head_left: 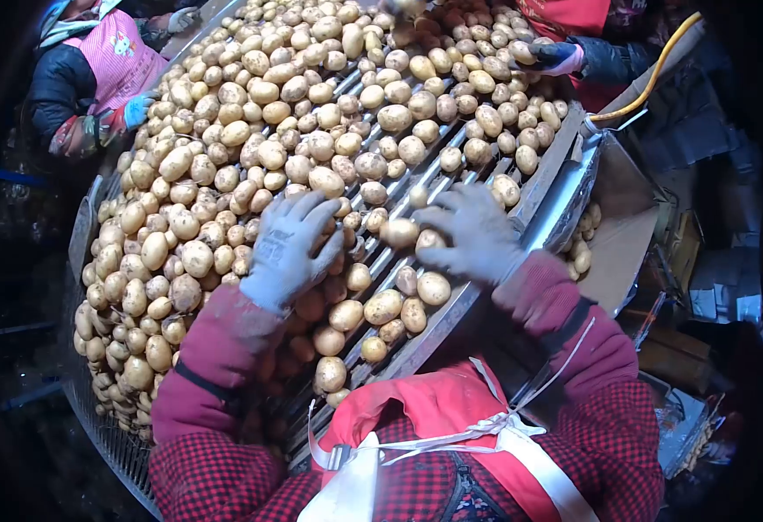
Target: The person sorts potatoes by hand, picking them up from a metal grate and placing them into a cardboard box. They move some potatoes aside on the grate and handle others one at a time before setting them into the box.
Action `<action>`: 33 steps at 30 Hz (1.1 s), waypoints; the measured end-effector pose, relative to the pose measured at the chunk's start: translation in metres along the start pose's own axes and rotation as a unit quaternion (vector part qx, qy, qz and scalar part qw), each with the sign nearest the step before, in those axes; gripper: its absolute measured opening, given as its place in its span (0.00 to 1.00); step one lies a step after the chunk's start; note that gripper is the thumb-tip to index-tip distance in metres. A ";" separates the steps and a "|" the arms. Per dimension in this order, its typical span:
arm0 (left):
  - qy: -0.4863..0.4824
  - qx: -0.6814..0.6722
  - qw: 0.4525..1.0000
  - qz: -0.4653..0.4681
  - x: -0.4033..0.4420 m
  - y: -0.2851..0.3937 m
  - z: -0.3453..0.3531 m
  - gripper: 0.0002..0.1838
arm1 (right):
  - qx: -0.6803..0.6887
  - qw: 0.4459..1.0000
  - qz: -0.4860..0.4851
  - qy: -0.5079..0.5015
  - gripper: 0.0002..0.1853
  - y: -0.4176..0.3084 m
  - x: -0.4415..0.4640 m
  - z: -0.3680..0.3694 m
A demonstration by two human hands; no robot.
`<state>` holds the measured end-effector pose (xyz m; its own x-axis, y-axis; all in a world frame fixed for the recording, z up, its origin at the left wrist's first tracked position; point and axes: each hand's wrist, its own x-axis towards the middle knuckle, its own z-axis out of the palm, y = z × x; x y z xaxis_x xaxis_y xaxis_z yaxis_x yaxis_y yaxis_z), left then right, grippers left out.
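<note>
A thick heap of potatoes (235, 133) lies on a metal slatted sorting bed (438, 335). My left hand (287, 248), in a pale grey glove, rests on the edge of the heap with its fingers spread, touching several potatoes and gripping none that I can see. Across a thinner strip of potatoes is my right hand (473, 233), gloved alike and slightly blurred. Its fingers are apart and point left, close to a potato (399, 233) between the hands. Near my body a few potatoes (384, 307) lie loose on the slats.
At upper left stands a person in a pink apron (118, 61), one gloved hand at the heap. Another person's dark sleeve (612, 59) reaches in at upper right, the hand at a potato. A cardboard box (618, 230) with potatoes sits beside the right rim, below a yellow hose (660, 65).
</note>
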<state>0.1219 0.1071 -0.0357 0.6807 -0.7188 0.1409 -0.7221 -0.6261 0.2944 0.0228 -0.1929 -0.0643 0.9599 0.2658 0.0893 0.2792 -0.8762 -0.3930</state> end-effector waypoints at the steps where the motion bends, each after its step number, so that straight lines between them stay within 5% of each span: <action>1: -0.007 0.024 0.999 0.038 0.015 0.003 0.003 0.25 | 0.025 1.000 0.005 -0.013 0.26 0.016 0.003 -0.009; 2: -0.012 0.049 0.996 0.076 0.030 0.004 0.007 0.26 | -0.058 0.995 -0.024 0.083 0.27 0.037 -0.001 0.003; 4: -0.021 0.055 0.989 0.138 0.057 -0.002 0.028 0.26 | -0.014 0.998 0.065 -0.010 0.28 0.067 0.008 -0.013; 7: -0.022 0.118 0.980 0.160 0.095 -0.013 0.049 0.24 | -0.116 0.977 0.173 0.053 0.24 0.106 0.012 -0.020; 11: -0.015 0.144 0.984 0.104 0.126 -0.033 0.051 0.26 | -0.145 0.963 0.152 0.166 0.20 0.105 0.033 -0.021; 13: 0.009 0.178 0.983 0.040 0.140 -0.049 0.053 0.22 | -0.019 0.971 0.060 0.231 0.19 0.079 0.048 -0.018; 17: 0.061 0.177 0.982 -0.021 0.139 -0.074 0.059 0.22 | 0.015 0.986 -0.045 0.157 0.17 0.031 0.075 0.003; 19: 0.052 0.172 0.983 -0.032 0.124 -0.066 0.045 0.23 | -0.064 0.998 0.010 -0.005 0.15 0.019 0.095 0.013; 22: 0.080 0.082 0.993 0.038 0.095 -0.049 0.027 0.21 | -0.120 0.982 0.111 -0.089 0.16 0.000 0.126 0.010; 30: -0.139 0.092 0.985 0.053 0.053 0.021 0.055 0.22 | -0.100 0.957 0.157 -0.221 0.18 -0.007 0.139 0.016; 33: -0.200 0.137 0.970 0.022 0.063 0.031 0.069 0.21 | -0.102 0.965 0.191 -0.147 0.16 -0.002 0.142 0.042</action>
<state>0.1345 0.0215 -0.0825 0.5852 -0.7722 -0.2473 -0.7924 -0.6093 0.0274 0.1571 -0.1364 -0.0888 0.9535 -0.0159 -0.3009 -0.0655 -0.9857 -0.1555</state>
